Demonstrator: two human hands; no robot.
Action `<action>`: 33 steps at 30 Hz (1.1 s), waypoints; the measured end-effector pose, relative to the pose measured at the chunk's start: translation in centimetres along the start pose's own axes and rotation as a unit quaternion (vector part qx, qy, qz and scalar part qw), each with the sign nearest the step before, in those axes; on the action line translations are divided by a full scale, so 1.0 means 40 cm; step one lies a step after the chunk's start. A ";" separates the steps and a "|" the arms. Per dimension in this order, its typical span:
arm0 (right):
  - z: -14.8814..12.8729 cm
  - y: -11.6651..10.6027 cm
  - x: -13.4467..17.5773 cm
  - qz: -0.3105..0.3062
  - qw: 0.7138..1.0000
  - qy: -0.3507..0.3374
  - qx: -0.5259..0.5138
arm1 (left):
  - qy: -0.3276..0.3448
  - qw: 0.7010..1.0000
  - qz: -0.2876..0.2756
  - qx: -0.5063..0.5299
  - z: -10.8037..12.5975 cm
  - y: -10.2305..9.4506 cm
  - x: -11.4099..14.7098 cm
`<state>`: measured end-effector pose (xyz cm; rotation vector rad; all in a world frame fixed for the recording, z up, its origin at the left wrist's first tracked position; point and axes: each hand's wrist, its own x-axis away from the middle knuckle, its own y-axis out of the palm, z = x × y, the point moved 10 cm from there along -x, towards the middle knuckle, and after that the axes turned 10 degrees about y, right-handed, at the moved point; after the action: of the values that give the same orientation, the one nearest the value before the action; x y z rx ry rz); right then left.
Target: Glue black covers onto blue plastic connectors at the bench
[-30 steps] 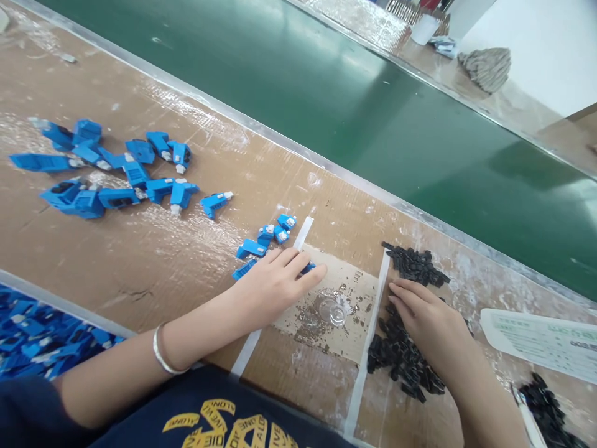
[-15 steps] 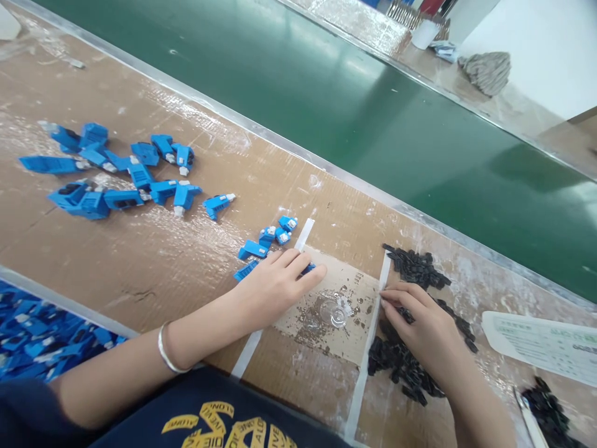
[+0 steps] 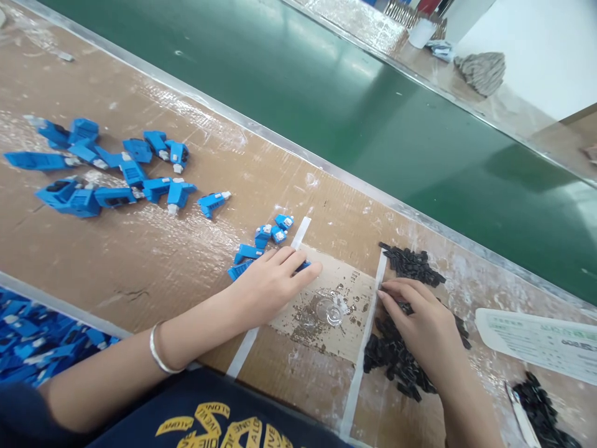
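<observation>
My left hand (image 3: 273, 286) rests at the left side of a cardboard sheet (image 3: 342, 274), fingers curled over a blue plastic part (image 3: 302, 266) that shows between index finger and thumb. Just past that hand lie several small blue plastic pieces (image 3: 263, 234). My right hand (image 3: 422, 326) is beside a white tape strip (image 3: 367, 348), thumb and fingertips pinched together. Whatever is in the pinch is too small to make out. Under and around this hand spread small black plastic pieces (image 3: 394, 358). On the cardboard is a clear wet-looking blob (image 3: 332, 311).
Larger blue assemblies (image 3: 125, 168) with pale joints lie at the left. A bin of blue parts (image 3: 41, 336) sits lower left. At the right are a printed white card (image 3: 536, 342), a knife-like tool (image 3: 522, 414) and more black pieces (image 3: 543, 404). A green belt (image 3: 326, 112) runs behind.
The view has shifted slightly, so the tabletop things sit a little further left. Both hands keep nearly the same pose; the right fingertips stay pinched.
</observation>
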<state>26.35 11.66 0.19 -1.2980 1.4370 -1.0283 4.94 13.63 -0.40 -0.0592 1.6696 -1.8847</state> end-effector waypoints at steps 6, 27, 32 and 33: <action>0.005 0.019 -0.007 -0.029 0.999 -0.010 0.016 | 0.001 1.000 0.001 0.004 0.002 -0.004 0.002; -0.124 -0.018 0.063 -0.048 0.968 -0.013 -0.247 | -0.015 0.999 -0.039 0.004 0.006 0.000 0.001; -0.233 -0.026 0.108 -0.002 0.975 -0.125 -0.186 | -0.007 1.000 -0.018 0.000 0.007 0.000 0.002; -0.248 -0.026 0.114 0.000 0.974 -0.147 -0.171 | -0.008 1.000 -0.014 -0.004 0.007 0.000 0.002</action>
<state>16.80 7.07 3.08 -1.6204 1.4206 -0.5696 4.97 13.34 -0.37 -0.1001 1.6745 -1.8935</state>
